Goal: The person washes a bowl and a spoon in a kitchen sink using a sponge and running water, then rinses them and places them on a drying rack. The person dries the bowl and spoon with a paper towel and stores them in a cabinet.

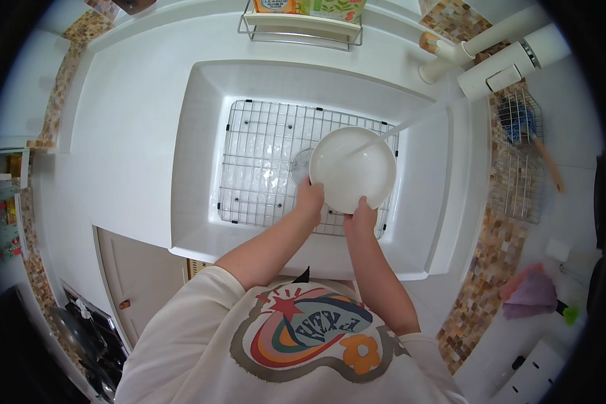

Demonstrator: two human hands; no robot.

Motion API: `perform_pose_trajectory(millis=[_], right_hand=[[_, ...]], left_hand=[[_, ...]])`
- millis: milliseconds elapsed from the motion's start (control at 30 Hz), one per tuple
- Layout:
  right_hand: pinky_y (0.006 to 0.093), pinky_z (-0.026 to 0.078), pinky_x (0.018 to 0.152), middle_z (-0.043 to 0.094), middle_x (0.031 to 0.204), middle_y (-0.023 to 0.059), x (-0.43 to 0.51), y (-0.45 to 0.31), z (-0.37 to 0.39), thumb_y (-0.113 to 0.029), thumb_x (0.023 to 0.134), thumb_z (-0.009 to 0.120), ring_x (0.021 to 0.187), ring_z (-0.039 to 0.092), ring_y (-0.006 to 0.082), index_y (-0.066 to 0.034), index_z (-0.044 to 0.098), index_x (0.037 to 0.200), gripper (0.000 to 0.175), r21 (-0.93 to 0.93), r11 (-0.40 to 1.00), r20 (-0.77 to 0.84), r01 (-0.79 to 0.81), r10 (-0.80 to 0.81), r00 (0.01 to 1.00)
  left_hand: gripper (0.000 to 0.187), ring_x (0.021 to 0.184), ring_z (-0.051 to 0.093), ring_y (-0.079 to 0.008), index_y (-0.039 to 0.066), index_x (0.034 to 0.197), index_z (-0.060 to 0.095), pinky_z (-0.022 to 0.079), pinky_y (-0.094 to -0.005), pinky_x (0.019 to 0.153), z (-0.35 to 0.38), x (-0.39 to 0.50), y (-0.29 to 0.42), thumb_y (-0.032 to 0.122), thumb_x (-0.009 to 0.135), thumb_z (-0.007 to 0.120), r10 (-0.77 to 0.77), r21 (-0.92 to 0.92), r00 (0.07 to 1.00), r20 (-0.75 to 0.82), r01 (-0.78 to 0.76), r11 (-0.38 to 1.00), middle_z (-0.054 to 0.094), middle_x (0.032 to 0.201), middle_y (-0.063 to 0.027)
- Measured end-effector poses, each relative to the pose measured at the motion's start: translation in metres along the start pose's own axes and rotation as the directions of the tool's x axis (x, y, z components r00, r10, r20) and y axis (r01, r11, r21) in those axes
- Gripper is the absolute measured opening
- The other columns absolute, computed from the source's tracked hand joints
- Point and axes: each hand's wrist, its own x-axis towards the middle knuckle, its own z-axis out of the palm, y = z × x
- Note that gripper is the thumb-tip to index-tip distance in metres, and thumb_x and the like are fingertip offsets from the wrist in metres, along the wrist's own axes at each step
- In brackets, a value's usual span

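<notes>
A round white bowl or deep plate is held over the sink in both hands. My left hand grips its left rim, thumb on top. At the near edge, my right hand holds the rim with the thumb over it. A stream of water runs from the white faucet into the dish. Beneath lies a steel wire sink grid with black rubber feet. The dish partly covers the round drain.
A wire shelf with packets stands behind the sink. Wire baskets hang on the right wall, one with a wooden-handled brush. Purple cloth hangs lower right. At lower left is a stove with a dark pan.
</notes>
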Motion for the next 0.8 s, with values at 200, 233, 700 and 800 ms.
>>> perform_pose_trajectory(millis=[200, 233, 700, 800], right_hand=[[0.0512, 0.054, 0.092, 0.04, 0.137, 0.0193, 0.004, -0.009, -0.049, 0.009, 0.086, 0.043, 0.119, 0.051, 0.0391, -0.0049, 0.031, 0.139, 0.057, -0.063, 0.914, 0.121, -0.4, 0.405, 0.906], [0.0513, 0.054, 0.092, 0.041, 0.136, 0.0202, -0.003, -0.013, -0.051, 0.01, 0.084, 0.042, 0.118, 0.052, 0.0396, -0.0033, 0.031, 0.139, 0.057, -0.076, 0.897, 0.158, -0.436, 0.442, 0.883], [0.0361, 0.052, 0.087, 0.052, 0.128, 0.0158, -0.02, -0.055, -0.026, 0.002, 0.087, 0.05, 0.11, 0.058, 0.0279, -0.0002, 0.037, 0.136, 0.05, -0.353, 0.935, 0.109, -0.016, 0.058, 0.992], [0.0374, 0.047, 0.094, 0.053, 0.128, 0.0169, 0.002, -0.048, -0.032, 0.001, 0.089, 0.05, 0.114, 0.056, 0.0288, 0.0019, 0.039, 0.136, 0.049, -0.433, 0.871, 0.123, 0.233, -0.199, 0.972]], left_hand=[[0.043, 0.116, 0.055, -0.0225, 0.007, 0.134, 0.052, 0.045, -0.0334, 0.096, 0.024, 0.033, 0.063, 0.028, 0.097, 0.051, 0.386, 0.439, 0.708, 0.591, -0.684, 0.583, 0.058, 0.126, -0.0107], [0.044, 0.116, 0.055, -0.0224, 0.007, 0.135, 0.052, 0.045, -0.034, 0.096, 0.03, 0.027, 0.081, 0.032, 0.098, 0.048, 0.191, 0.469, 0.803, 0.564, -0.503, 0.726, 0.058, 0.127, -0.0102], [0.046, 0.121, 0.053, -0.0217, 0.006, 0.135, 0.047, 0.046, -0.0382, 0.098, -0.003, -0.006, 0.054, 0.036, 0.101, 0.041, -0.285, 0.046, 0.898, 0.336, 0.287, 0.957, 0.053, 0.133, -0.0096], [0.041, 0.114, 0.057, -0.0219, 0.003, 0.13, 0.051, 0.049, -0.0371, 0.095, -0.011, 0.005, 0.047, 0.029, 0.099, 0.047, -0.305, -0.034, 0.901, 0.307, 0.331, 0.943, 0.058, 0.127, -0.0109]])
